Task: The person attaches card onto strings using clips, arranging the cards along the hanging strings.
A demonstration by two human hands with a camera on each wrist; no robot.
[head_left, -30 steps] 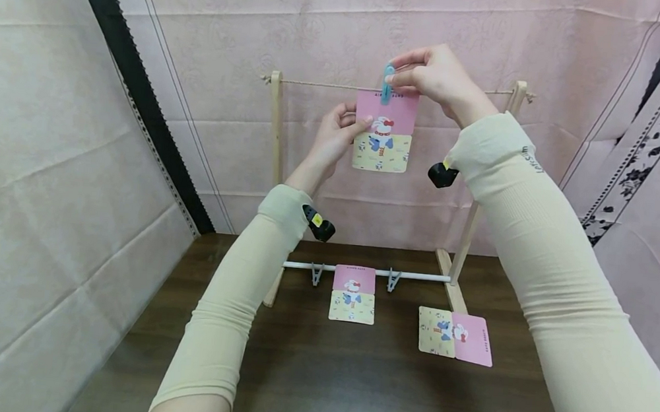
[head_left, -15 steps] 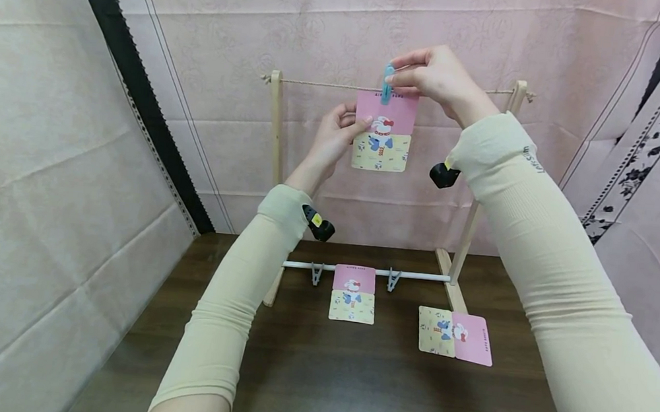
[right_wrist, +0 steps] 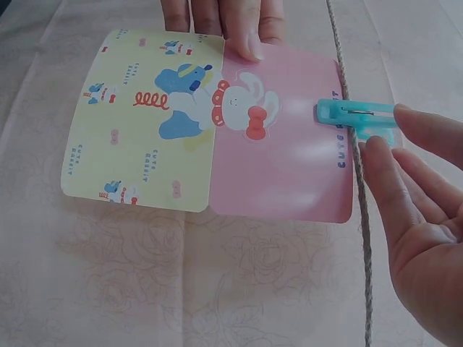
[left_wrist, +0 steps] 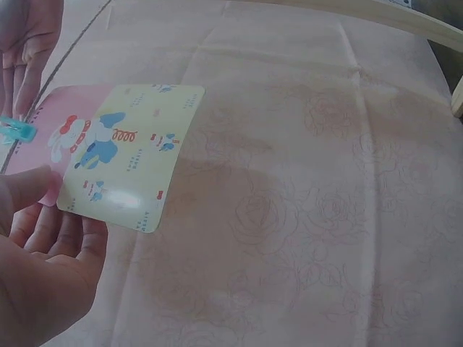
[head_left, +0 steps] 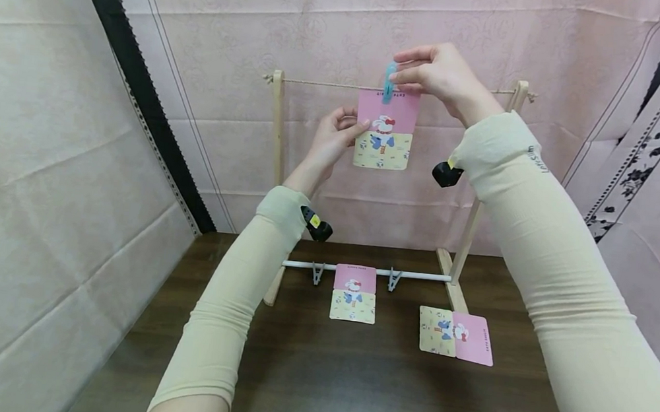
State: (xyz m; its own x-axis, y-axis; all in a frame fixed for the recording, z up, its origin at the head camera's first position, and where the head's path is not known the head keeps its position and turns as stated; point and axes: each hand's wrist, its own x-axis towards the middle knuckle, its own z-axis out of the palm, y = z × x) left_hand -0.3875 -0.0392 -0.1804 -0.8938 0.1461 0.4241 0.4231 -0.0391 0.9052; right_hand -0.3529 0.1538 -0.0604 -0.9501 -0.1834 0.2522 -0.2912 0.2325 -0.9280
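A pink and yellow cartoon card (head_left: 385, 130) hangs from a string (head_left: 324, 84) stretched across a wooden rack (head_left: 276, 141). A blue clip (head_left: 388, 79) fastens its top edge to the string. My right hand (head_left: 404, 74) pinches the clip's upper end between thumb and fingers. My left hand (head_left: 351, 128) pinches the card's left edge, thumb in front and fingers behind. The right wrist view shows the clip (right_wrist: 354, 116) biting card (right_wrist: 217, 123) and string (right_wrist: 358, 217), with my right hand (right_wrist: 391, 137) at its tail. In the left wrist view my left hand (left_wrist: 43, 217) grips the card (left_wrist: 123, 155).
A white rod (head_left: 419, 276) low on the rack carries two grey clips (head_left: 316, 273) (head_left: 394, 279) and a second card (head_left: 354, 293). A third card (head_left: 456, 335) lies on the dark wooden table (head_left: 349, 380) by the rack's right foot. Pink cloth covers the walls.
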